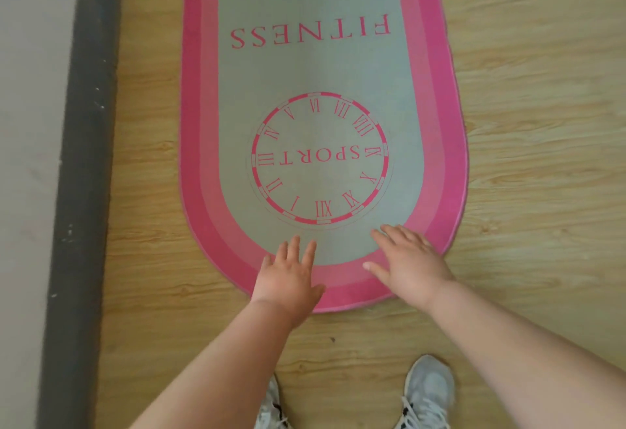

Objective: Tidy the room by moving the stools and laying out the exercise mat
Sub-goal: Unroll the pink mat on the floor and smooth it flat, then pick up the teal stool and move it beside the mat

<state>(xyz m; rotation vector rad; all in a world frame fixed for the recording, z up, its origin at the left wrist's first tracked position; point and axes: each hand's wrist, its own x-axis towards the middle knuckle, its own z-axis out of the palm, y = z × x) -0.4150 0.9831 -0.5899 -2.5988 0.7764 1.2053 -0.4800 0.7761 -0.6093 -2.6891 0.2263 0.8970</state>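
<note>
The exercise mat (318,69) lies unrolled flat on the wooden floor, running away from me. It is grey-green with a pink border, the word FITNESS and a pink clock face marked SPORT, both upside down to me. My left hand (288,276) rests palm down with fingers spread on the mat's near rounded end, across the pink border. My right hand (406,259) lies flat the same way to its right, fingers apart. Neither hand holds anything. No stools are in view.
A dark skirting strip (84,157) and a pale wall (30,123) run along the left, close to the mat's left edge. Wooden floor (542,123) stretches to the right. My grey shoes (428,391) stand just behind the mat's near end.
</note>
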